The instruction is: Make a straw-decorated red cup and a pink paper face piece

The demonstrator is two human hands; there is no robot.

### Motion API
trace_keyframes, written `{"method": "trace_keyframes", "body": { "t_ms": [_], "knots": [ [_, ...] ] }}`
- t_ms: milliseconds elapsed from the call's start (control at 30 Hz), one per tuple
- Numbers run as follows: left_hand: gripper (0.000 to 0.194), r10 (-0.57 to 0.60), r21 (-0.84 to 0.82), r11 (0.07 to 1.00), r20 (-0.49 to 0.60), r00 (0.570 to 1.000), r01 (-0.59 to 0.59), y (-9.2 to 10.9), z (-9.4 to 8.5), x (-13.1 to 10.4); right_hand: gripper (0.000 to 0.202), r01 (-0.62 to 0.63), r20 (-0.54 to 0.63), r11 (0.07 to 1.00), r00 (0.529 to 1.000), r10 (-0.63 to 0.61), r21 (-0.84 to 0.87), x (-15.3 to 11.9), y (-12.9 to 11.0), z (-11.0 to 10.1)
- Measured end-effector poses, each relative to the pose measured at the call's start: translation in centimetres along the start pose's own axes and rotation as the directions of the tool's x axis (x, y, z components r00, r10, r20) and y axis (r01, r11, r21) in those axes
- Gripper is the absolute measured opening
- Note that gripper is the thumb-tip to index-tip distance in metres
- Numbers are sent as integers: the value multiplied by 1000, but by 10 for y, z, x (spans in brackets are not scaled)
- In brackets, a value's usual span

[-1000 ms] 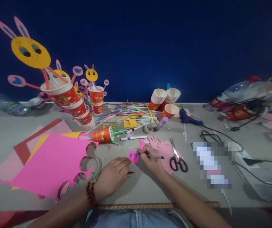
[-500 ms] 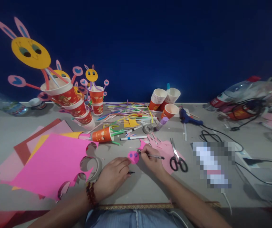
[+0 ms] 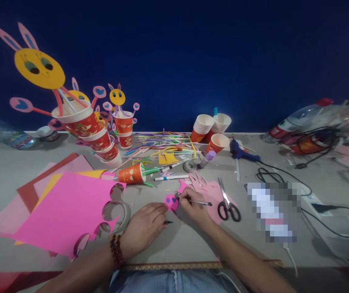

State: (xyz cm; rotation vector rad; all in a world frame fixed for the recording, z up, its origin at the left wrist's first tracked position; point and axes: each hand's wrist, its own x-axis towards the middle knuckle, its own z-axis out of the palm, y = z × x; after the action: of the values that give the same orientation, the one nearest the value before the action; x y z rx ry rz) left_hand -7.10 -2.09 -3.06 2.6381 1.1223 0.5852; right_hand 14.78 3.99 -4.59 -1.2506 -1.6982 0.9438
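A bright pink paper circle [image 3: 171, 203] with two purple-blue dots lies on the table between my hands. The closed fingers of my left hand [image 3: 145, 224] press its left edge down. From under that hand pokes a small dark tip [image 3: 168, 222], perhaps a pen cap; most of it is hidden. My right hand [image 3: 194, 207] is closed around a slim pen [image 3: 201, 202], its point at the right-hand dot. Beside my right hand lie light pink paper scraps [image 3: 212, 199] and black-handled scissors [image 3: 228, 205].
Bright pink paper [image 3: 67, 207] tops several coloured sheets at left, beside a tape roll [image 3: 122, 215]. Stacked cups [image 3: 84, 124] with paper rabbit figures stand behind. Further right are pipe cleaners [image 3: 162, 140], cups [image 3: 203, 126], a corded glue gun [image 3: 243, 152] and a blurred-out device [image 3: 272, 213].
The pen point and my right hand have shifted very slightly over the right-hand dot. My left hand stays where it was on the pink paper circle.
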Motion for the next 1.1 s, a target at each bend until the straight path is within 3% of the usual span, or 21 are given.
{"method": "trace_keyframes", "body": {
  "t_ms": [567,800,1100],
  "knots": [
    [10,-4,10,1000,5,1000,4,1,-1,0,10,-34,-37,991,999,39,127,2,-5,-3],
    [8,-11,-29,1000,-12,1000,11,1,-2,1,3,-92,-64,950,991,116,298,4,0,-1],
    [8,15,-22,1000,-29,999,-15,3,-4,1,12,-42,-60,966,996,59,254,6,1,-4]
  ]
}}
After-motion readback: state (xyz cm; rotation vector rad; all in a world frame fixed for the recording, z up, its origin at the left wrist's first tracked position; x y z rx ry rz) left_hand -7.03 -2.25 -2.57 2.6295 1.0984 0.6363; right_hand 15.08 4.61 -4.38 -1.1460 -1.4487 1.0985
